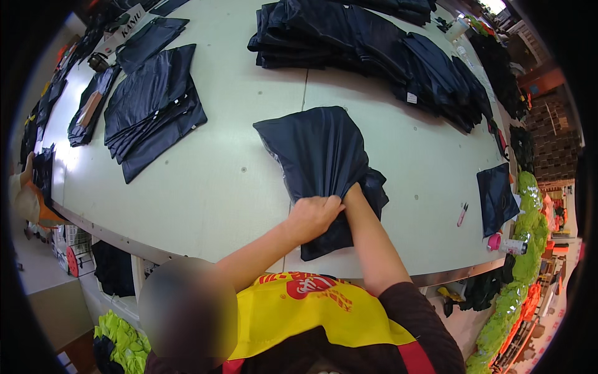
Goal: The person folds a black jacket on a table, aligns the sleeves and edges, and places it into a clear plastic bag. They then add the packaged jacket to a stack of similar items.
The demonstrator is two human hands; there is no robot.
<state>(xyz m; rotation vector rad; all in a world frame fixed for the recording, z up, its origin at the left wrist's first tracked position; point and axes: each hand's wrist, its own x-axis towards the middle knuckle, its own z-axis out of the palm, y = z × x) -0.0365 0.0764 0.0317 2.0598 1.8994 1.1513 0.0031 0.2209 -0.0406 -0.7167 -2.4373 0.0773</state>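
Note:
A dark navy, slightly shiny cloth piece (317,149), perhaps a garment, lies in front of me on the pale table. Creases fan out from where my left hand (316,218) grips its near part, fingers closed around a gathered edge. My right hand (352,193) reaches into or under the cloth just right of the left one. Only its wrist area shows, and its fingers are hidden. A bunched part of the cloth sticks out to the right of that wrist, and a flatter part hangs toward me below the left hand.
Folded dark cloth stacks lie at the left (152,100) and along the far side (349,37) of the table (237,206). At the right are a red-and-white marker (462,214), a dark folded piece (496,198) and a pink-capped bottle (507,245). Bright green material (507,311) lines the right edge.

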